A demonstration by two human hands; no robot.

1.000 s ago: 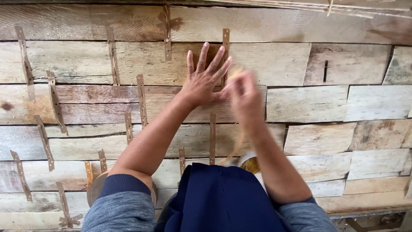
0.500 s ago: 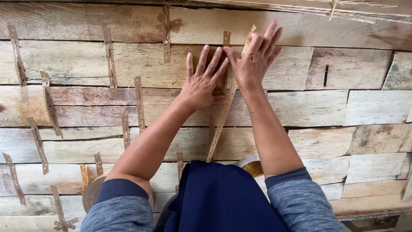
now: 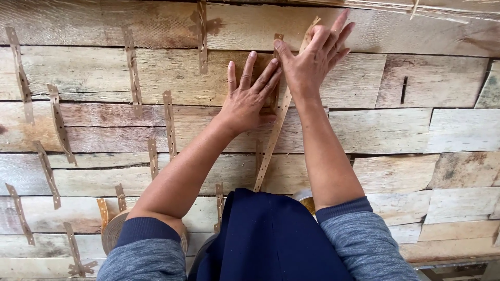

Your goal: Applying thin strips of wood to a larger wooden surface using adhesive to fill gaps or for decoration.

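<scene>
A long tan perforated tape strip (image 3: 271, 147) runs diagonally across pale wood veneer sheets (image 3: 416, 130) laid edge to edge. My right hand (image 3: 312, 57) lies flat on the strip's upper end, fingers spread and pointing away from me. Just to its left, my left hand (image 3: 250, 99) presses flat on the veneer with its fingers against the strip's middle part. The strip's lower end reaches down to my dark blue apron (image 3: 271, 239). Neither hand grips anything.
Several shorter tape strips (image 3: 133, 67) lie stuck across the veneer seams to the left. A roll of tape (image 3: 112, 231) sits under my left elbow, and another round object (image 3: 304, 200) peeks out by my right forearm.
My right hand moved up from beside the left hand to the far end of the long strip, laying it along the veneer. My left hand stayed flat in place.
</scene>
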